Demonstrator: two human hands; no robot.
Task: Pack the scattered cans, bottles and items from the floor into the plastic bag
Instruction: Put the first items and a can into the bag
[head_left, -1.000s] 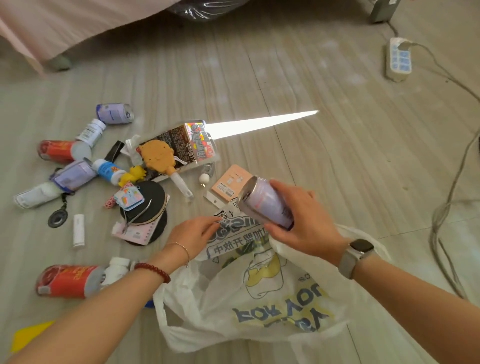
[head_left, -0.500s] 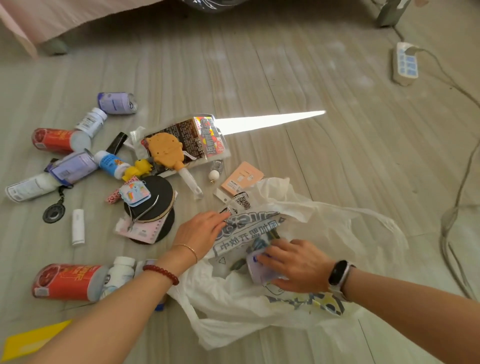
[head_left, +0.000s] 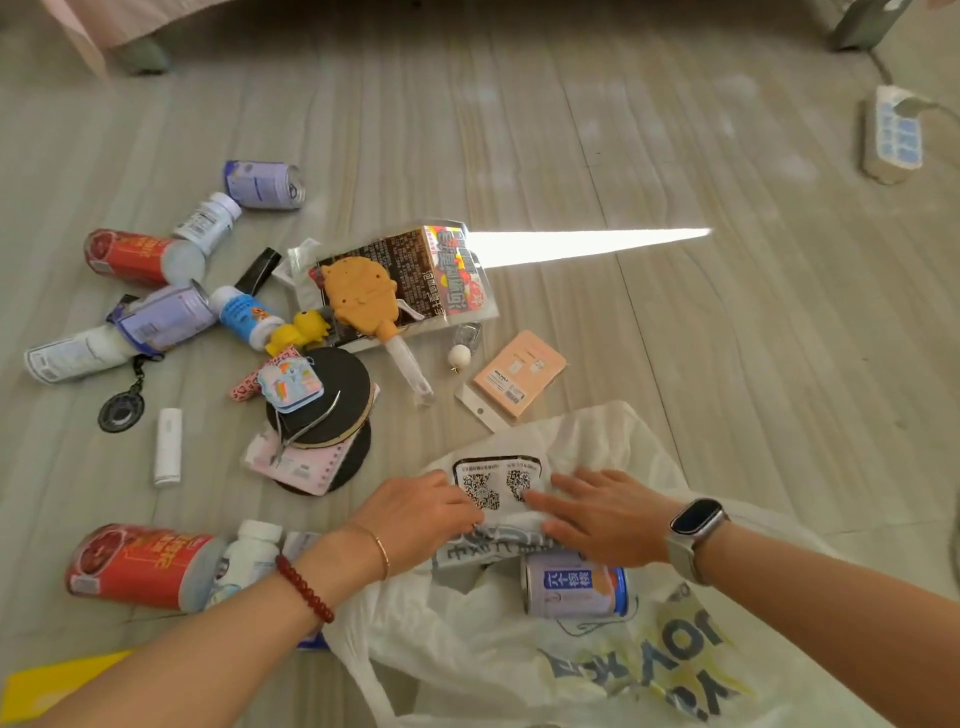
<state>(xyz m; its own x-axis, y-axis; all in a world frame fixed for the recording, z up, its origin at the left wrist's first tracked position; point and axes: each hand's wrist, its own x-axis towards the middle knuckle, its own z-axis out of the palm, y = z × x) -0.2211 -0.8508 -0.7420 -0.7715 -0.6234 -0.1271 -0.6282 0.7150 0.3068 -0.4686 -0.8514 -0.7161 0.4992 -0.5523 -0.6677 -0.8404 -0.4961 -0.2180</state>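
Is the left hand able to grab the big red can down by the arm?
Probably yes. The red can lies on its side on open floor just left of the left hand, with nothing on top. A white bottle sits between them, but the hand, now on the plastic bag, may reach over it.

Head view, looking steeply down at the floor (head_left: 649, 156).
I have just one wide-angle camera, worn high and tilted forward, close over the bag (head_left: 597, 436); both forearms enter from the bottom edge, clutter lies left of the bag, and the far floor curves away beyond it.
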